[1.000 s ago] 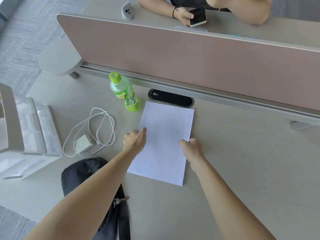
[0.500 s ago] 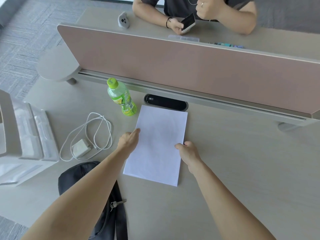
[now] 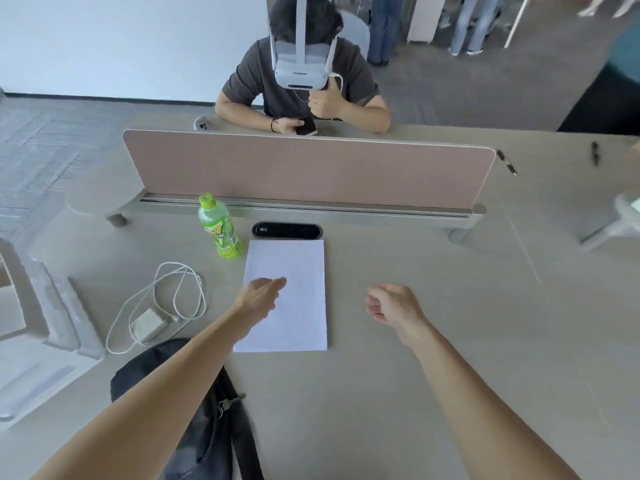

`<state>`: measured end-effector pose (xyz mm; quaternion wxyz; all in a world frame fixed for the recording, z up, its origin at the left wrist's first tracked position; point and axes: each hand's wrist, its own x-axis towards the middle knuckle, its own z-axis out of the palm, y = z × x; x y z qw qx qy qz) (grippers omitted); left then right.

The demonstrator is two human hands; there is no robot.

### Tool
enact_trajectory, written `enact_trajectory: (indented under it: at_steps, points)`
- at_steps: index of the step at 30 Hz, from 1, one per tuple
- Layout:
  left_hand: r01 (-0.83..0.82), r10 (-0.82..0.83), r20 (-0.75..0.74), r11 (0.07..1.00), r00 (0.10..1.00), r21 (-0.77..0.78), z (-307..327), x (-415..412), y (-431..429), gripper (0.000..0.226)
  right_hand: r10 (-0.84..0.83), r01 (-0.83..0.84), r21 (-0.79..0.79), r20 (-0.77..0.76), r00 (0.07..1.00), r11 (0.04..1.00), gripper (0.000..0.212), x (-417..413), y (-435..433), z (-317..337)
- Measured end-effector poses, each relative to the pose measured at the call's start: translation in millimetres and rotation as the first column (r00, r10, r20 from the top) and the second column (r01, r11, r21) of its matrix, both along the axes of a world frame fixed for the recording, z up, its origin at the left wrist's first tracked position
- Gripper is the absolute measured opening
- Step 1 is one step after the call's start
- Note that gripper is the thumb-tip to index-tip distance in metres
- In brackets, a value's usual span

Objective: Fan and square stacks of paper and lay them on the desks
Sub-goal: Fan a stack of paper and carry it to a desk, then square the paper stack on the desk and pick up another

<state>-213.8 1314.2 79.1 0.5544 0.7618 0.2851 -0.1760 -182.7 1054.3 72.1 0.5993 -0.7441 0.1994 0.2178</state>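
A squared stack of white paper (image 3: pixel 301 306) lies flat on the pale desk (image 3: pixel 450 341), its long axis pointing away toward the pink divider (image 3: pixel 311 171), with the left hand (image 3: pixel 258 296) straight-fingered over its left side and the right hand (image 3: pixel 393 306) loosely curled, empty, apart at right.

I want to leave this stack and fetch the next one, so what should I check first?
1. Paper stack flat on the desk: ok.
2. Stack edges square, no sheets sticking out: ok.
3. Right hand off the stack, holding nothing: ok.
4. Left hand off the stack: not ok; its straight fingers reach over the left edge.
5. Green bottle apart from the stack's far left corner: ok, but close.
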Motion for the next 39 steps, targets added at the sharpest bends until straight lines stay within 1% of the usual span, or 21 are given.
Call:
enact_trajectory:
  at_steps: [3, 7, 10, 12, 15, 18, 20, 26, 29, 34, 39]
  points:
    - [0.094, -0.092, 0.039, 0.994, 0.995, -0.051, 15.4, -25.0, -24.6, 0.027, -0.096, 0.094, 0.025, 0.065, 0.993, 0.995, 0.022, -43.4, -17.5, 31.5]
    - [0.221, -0.212, 0.086, 0.968, 0.973, -0.117, 32.5, -58.1, -68.5, 0.024, -0.219, 0.216, 0.04, 0.129, 0.967, 0.976, 0.023, -121.5, -49.4, 68.9]
    - [0.298, -0.288, 0.083, 0.938, 0.954, -0.178, 38.6, -80.8, -114.2, 0.027, -0.331, 0.328, 0.044, 0.154, 0.931, 0.944, 0.017, -184.3, -82.5, 85.0]
    - [0.348, -0.339, 0.081, 0.914, 0.937, -0.21, 41.2, -99.2, -150.3, 0.025, -0.426, 0.423, 0.054, 0.16, 0.89, 0.905, 0.011, -222.5, -108.4, 92.2]
    - [0.471, -0.457, 0.114, 0.856, 0.882, -0.213, 45.0, -128.1, -203.5, 0.019, -0.549, 0.545, 0.072, 0.166, 0.819, 0.836, 0.01, -271.4, -151.0, 102.0]
    - [0.612, -0.582, 0.195, 0.771, 0.789, -0.177, 48.1, -153.9, -254.6, 0.011, -0.651, 0.643, 0.105, 0.174, 0.739, 0.758, 0.009, -311.9, -194.4, 113.3]
    - [0.668, -0.63, 0.236, 0.73, 0.74, -0.148, 53.0, -170.2, -289.9, 0.011, -0.706, 0.691, 0.146, 0.175, 0.686, 0.708, 0.008, -335.1, -223.8, 119.7]
    - [0.765, -0.718, 0.281, 0.635, 0.637, -0.111, 65.0, -213.0, -418.2, 0.009, -0.791, 0.76, 0.22, 0.212, 0.575, 0.611, 0.01, -398.1, -335.9, 125.5]
    - [0.786, -0.74, 0.278, 0.605, 0.613, -0.125, 71.3, -235.1, -497.3, 0.009, -0.817, 0.783, 0.237, 0.223, 0.532, 0.575, 0.009, -428.8, -405.1, 125.4]
    - [0.792, -0.739, 0.287, 0.583, 0.609, -0.179, 89.3, -266.8, -619.8, 0.013, -0.824, 0.804, 0.197, 0.236, 0.516, 0.56, 0.009, -471.3, -521.3, 132.6]
    - [0.808, -0.75, 0.301, 0.564, 0.588, -0.172, 106.6, -270.3, -701.0, 0.01, -0.811, 0.796, 0.2, 0.282, 0.512, 0.572, 0.015, -481.9, -607.5, 143.3]
